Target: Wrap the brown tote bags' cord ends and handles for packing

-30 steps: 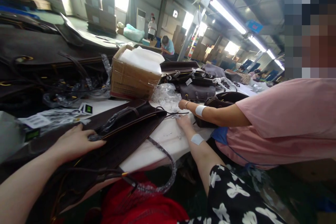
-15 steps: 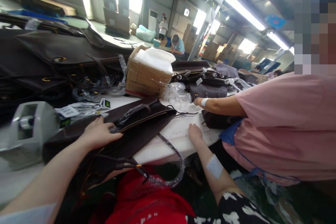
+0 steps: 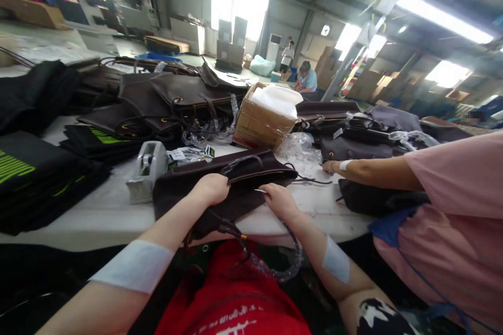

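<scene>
Your left hand (image 3: pixel 214 188) is curled shut on the dark brown leather handbag (image 3: pixel 176 188). Your right hand (image 3: pixel 280 200) grips its edge just beside the left. The handbag lies flat at the near edge of the white tabletop (image 3: pixel 106 214), long axis running near-left to far-right. Its plastic-wrapped handle (image 3: pixel 293 267) hangs off toward you.

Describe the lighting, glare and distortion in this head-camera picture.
Head view: the back window and ceiling strip light are blown out to white glare; the dark bag under the left hand and right hand loses detail in shadow; wide-angle distortion bows the table edge and tilts the hall.
</scene>
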`<state>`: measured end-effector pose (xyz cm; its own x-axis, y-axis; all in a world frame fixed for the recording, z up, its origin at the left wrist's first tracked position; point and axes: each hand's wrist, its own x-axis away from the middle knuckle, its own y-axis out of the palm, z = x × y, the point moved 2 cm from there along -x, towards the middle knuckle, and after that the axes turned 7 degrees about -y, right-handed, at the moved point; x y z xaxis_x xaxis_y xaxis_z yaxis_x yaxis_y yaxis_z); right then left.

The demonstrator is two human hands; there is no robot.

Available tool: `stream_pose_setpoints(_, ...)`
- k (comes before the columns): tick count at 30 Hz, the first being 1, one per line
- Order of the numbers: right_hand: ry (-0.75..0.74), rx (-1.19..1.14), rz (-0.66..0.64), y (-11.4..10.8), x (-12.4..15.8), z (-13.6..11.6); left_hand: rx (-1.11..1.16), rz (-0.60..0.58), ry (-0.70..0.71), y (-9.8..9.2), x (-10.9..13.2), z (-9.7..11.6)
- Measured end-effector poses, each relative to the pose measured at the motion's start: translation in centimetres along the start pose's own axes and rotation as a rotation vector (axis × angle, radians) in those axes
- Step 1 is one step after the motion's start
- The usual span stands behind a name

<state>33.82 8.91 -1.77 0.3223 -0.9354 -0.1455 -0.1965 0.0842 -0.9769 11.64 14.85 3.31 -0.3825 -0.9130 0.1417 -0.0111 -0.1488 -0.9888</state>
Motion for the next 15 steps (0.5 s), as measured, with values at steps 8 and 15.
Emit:
stream_pose_setpoints(8, -0.209, 0.073, -0.116, 6.4, -2.5, -1.9, -0.042, 0.240, -0.048, -4.4, 2.1, 0.9)
stream_pose_setpoints(15, -0.102, 0.094, -0.092, 7.7, -4.0, -2.3, -0.043, 0.220, -0.017, -3.8, 3.0, 2.6)
